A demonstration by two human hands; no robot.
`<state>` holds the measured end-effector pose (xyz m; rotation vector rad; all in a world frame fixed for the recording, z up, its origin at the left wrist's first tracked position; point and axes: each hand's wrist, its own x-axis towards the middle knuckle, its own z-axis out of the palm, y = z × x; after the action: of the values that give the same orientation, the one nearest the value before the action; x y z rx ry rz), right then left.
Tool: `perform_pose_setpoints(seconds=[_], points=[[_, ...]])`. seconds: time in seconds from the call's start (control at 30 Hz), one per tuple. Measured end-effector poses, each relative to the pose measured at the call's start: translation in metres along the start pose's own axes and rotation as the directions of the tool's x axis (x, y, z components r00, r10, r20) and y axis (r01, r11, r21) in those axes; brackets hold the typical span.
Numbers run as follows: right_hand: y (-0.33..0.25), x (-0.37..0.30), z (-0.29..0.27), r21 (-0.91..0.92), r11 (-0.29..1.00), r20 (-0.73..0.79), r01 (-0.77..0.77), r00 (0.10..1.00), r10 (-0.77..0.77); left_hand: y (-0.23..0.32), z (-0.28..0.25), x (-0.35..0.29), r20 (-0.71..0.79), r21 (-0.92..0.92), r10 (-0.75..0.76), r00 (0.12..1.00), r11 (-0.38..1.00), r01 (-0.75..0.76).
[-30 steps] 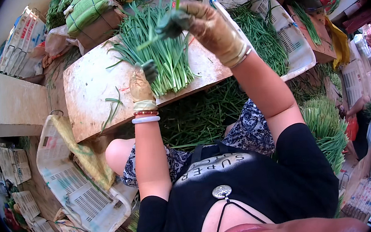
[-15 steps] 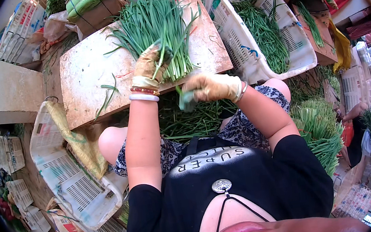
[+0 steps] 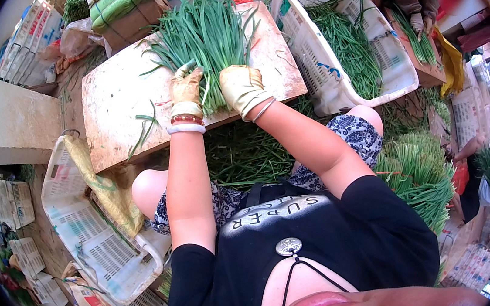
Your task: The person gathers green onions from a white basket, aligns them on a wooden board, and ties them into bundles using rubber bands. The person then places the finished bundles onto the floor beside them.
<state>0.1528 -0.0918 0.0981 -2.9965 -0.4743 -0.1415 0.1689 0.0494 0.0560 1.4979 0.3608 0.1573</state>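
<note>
Off to my right sits a white slatted plastic crate [image 3: 333,75], and inside it lies a heap of long green stalks [image 3: 349,48]. Beyond that crate, another person's gloved hand [image 3: 419,24] rests on a bunch of greens on a wooden stand. At the far edge of my board stands a brown cardboard box [image 3: 134,23] with green bundled packages [image 3: 116,0] tied on top. To my left, an empty white plastic crate [image 3: 94,245] rests on the ground with a yellow cloth [image 3: 102,189] draped over its rim. Below my knees, green trimmings [image 3: 245,153] cover the ground, and a fresh bundle of green stalks [image 3: 421,171] lies by my right side.
</note>
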Motion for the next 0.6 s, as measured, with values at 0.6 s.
perform_pose_setpoints(seconds=[0.6], points=[[0.024,-0.006,-0.008,0.281,0.944,0.106,-0.175,0.983,0.151,0.007,0.017,-0.02,0.117,0.486,-0.032,0.993,0.873,-0.03]])
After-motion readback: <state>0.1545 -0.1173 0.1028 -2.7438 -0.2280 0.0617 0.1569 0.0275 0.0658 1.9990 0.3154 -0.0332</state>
